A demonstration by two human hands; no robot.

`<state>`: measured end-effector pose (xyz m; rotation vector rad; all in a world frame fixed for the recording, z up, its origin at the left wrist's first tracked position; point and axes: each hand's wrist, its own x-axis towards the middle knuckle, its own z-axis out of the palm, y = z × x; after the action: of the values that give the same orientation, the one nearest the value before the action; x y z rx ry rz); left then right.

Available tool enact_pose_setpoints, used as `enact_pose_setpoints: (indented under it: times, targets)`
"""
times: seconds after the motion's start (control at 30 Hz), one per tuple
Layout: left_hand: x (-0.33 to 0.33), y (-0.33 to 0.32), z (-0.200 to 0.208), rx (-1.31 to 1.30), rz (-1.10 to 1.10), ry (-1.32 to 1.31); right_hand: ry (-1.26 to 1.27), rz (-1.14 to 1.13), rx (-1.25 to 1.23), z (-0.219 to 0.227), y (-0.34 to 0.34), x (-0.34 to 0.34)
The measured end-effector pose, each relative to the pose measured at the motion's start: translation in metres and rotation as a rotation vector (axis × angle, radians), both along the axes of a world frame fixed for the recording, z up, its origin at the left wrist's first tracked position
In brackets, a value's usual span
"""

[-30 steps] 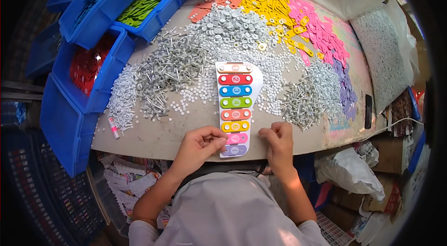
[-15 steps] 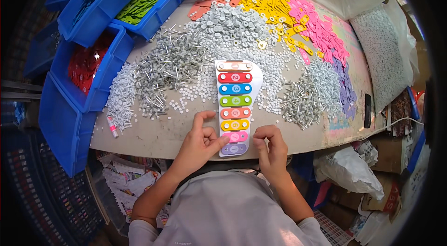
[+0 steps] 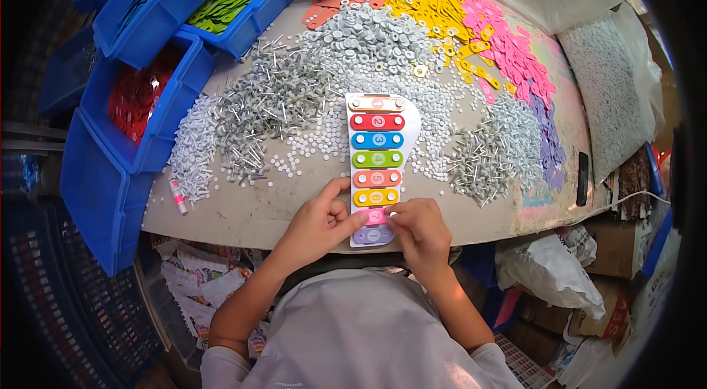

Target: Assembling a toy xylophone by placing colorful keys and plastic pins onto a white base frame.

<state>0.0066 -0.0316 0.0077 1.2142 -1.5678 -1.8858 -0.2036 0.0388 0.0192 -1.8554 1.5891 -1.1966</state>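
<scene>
A toy xylophone (image 3: 378, 150) lies on the table in front of me, a white base crossed by a column of coloured bars. White round pin heads sit at both ends of the upper bars. My left hand (image 3: 322, 225) is at its left edge, thumb pressed on the left end of the pink bar (image 3: 375, 217), other fingers curled. My right hand (image 3: 423, 233) pinches a small white-headed pin (image 3: 393, 214) at that bar's right end; its shank is hidden. The purple bar (image 3: 373, 235) lies nearest me, without white heads.
Beyond the xylophone spread heaps of metal pins (image 3: 276, 91), white caps (image 3: 375, 39), yellow bars (image 3: 423, 6), pink bars (image 3: 504, 43) and purple bars (image 3: 546, 142). Blue bins (image 3: 195, 87) stand left. A pink-and-white tube (image 3: 178, 197) and a black bar-shaped object (image 3: 582, 179) lie near the sides.
My right hand has moved left onto the pink bar's right end, bringing the pin there. My left thumb stays on the bar.
</scene>
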Motion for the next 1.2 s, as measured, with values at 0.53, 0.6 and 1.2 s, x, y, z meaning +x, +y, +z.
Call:
enact_pose_setpoints:
  times: [0.53, 0.6, 1.2]
  targets:
    - [-0.005, -0.028, 0.006, 0.228, -0.152, 0.187, -0.64, 0.005, 0.955, 0.006, -0.012, -0.012]
    - [-0.006, -0.027, 0.004, 0.202, -0.151, 0.171, -0.604, 0.007, 0.943, 0.001, -0.012, -0.012]
    - [0.092, -0.013, 0.035, -0.596, 0.557, -0.421, -0.821, -0.275, 0.575, -0.006, 0.011, -0.01]
